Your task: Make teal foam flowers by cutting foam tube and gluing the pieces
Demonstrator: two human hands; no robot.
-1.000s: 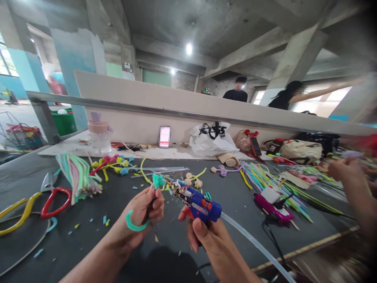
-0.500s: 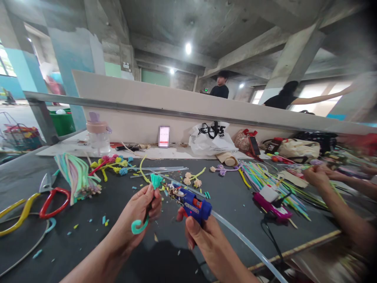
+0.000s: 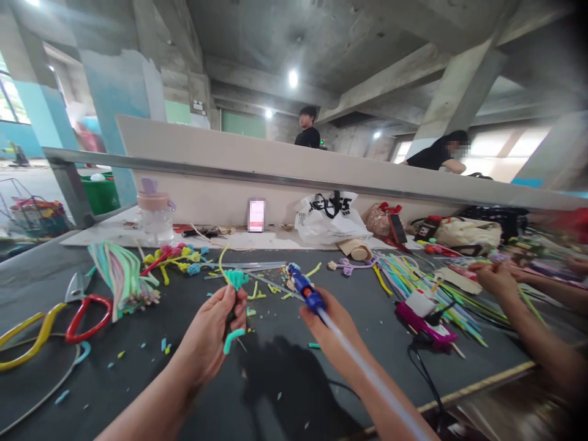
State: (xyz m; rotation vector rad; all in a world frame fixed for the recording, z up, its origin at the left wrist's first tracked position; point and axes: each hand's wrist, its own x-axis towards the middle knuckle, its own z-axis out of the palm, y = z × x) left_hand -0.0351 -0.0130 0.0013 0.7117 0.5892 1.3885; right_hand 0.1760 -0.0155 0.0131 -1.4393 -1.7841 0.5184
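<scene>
My left hand point(image 3: 215, 327) pinches a teal pipe-cleaner piece. Its bunched flower head point(image 3: 237, 279) rises above my fingertips, and its bent tail point(image 3: 233, 338) shows below them. The middle of the stem is hidden in the hand. My right hand point(image 3: 334, 321) is wrapped around a blue glue gun point(image 3: 305, 290), whose nozzle points away from me over the table. From the gun's rear a long clear glue stick point(image 3: 367, 367) runs back over my forearm. The gun and the flower are apart. Pipe-cleaner scraps lie between and beyond the hands.
Scissors point(image 3: 87, 318) and a pastel pipe-cleaner bundle point(image 3: 120, 275) lie left. Finished flower stems point(image 3: 174, 258), a bottle point(image 3: 155, 214), a phone point(image 3: 256, 214) and a white bag point(image 3: 328, 219) stand behind. A magenta power strip point(image 3: 425, 327) and a co-worker's hands point(image 3: 498, 272) are right.
My right hand has swung the glue gun away from the flower, turning its nozzle forward. My left hand has shifted slightly left and turned the teal piece. A person in the background has moved left.
</scene>
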